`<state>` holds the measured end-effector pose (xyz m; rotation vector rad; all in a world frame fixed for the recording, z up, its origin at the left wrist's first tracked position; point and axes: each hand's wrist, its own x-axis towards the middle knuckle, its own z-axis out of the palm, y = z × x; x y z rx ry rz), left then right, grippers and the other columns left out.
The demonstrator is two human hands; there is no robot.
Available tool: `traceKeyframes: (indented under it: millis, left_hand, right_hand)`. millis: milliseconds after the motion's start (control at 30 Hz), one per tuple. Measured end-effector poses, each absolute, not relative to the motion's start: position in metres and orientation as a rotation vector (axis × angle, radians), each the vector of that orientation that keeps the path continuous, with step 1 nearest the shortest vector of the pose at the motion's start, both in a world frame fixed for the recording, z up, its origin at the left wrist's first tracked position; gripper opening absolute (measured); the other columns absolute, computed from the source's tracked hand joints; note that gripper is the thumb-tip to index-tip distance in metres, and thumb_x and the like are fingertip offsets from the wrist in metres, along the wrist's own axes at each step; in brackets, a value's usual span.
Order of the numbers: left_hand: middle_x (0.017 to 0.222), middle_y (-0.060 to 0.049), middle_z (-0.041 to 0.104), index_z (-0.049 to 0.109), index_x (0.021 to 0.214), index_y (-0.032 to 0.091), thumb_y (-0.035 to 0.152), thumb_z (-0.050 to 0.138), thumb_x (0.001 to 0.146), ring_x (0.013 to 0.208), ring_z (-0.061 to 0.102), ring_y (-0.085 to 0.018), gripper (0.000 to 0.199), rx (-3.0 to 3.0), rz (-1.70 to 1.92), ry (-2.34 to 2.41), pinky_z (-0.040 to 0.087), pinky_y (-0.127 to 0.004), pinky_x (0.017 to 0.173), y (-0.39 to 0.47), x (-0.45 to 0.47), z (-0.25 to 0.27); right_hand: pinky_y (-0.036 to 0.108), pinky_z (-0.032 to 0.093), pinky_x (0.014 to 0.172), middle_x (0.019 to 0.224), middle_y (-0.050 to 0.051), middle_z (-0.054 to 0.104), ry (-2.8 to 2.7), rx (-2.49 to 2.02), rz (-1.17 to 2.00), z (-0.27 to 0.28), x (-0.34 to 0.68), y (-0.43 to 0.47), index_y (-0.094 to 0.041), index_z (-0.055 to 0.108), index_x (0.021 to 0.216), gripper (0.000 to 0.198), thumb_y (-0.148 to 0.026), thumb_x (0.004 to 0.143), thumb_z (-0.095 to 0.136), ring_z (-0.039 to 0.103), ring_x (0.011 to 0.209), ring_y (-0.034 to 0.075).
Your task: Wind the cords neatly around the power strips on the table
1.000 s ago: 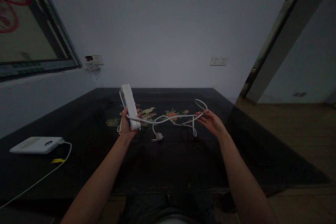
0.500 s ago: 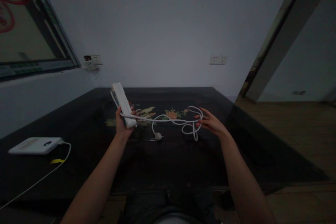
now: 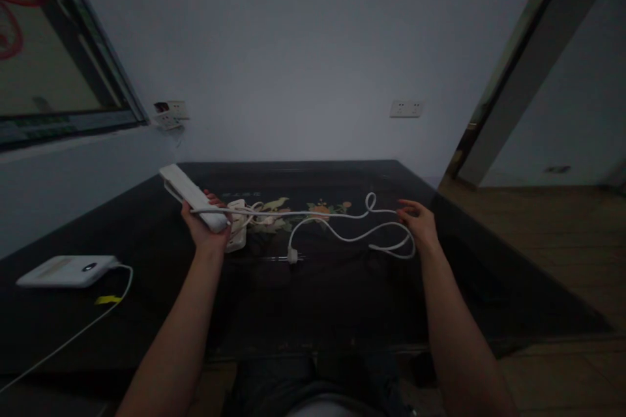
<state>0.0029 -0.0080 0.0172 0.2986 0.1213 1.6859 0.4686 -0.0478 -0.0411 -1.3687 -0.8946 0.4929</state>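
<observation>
A long white power strip (image 3: pixel 192 194) is gripped in my left hand (image 3: pixel 205 228), tilted above the left part of the dark table. Its white cord (image 3: pixel 293 214) runs rightward from it, with a small loop near my right hand (image 3: pixel 419 225). That hand is closed, pinching the cord between thumb and fingers. From there the cord curves back over the table to a white plug (image 3: pixel 292 255). Beside my left hand a second white power strip (image 3: pixel 237 241), with a bundled cord, lies on the table, partly hidden by the hand and the held strip.
The dark table (image 3: pixel 313 306) has a flower and bird pattern. At its left lie a white power bank (image 3: pixel 68 272) with a cable and a yellow tag (image 3: pixel 108 300). Wall sockets (image 3: pixel 405 109) are behind the table, and a window (image 3: pixel 59 45) is at the left.
My hands have moved apart, the left one taking the power strip leftward and tilting it lower. My right hand has drawn the cord right, loosening its coils. The second strip now shows.
</observation>
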Motion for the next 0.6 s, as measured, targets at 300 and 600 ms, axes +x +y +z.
traceKeyframes:
  millis: [300, 600]
  left_hand:
    - [0.065, 0.001, 0.058, 0.057, 0.096, 0.015, 0.05, 0.032, 0.091, 0.047, 0.056, -0.008, 0.043, 0.397, 1.657, 0.252, 0.049, -0.018, 0.045, -0.011, 0.022, 0.016]
    - [0.067, -0.002, 0.063, 0.059, 0.096, 0.014, 0.041, 0.04, 0.091, 0.045, 0.058, -0.011, 0.033, 0.667, 1.454, 0.561, 0.049, -0.02, 0.041, -0.022, 0.062, 0.006]
  right_hand:
    - [0.023, 0.04, 0.049, 0.077, 0.003, 0.06, -0.847, -1.333, 0.224, -0.042, 0.472, -0.04, -0.012, 0.066, 0.089, 0.031, -0.031, 0.065, 0.06, 0.051, 0.052, 0.009]
    - [0.033, 0.049, 0.073, 0.088, 0.008, 0.072, -1.346, -1.448, 0.331, -0.035, 0.45, -0.045, -0.016, 0.071, 0.089, 0.03, -0.039, 0.074, 0.059, 0.065, 0.079, 0.021]
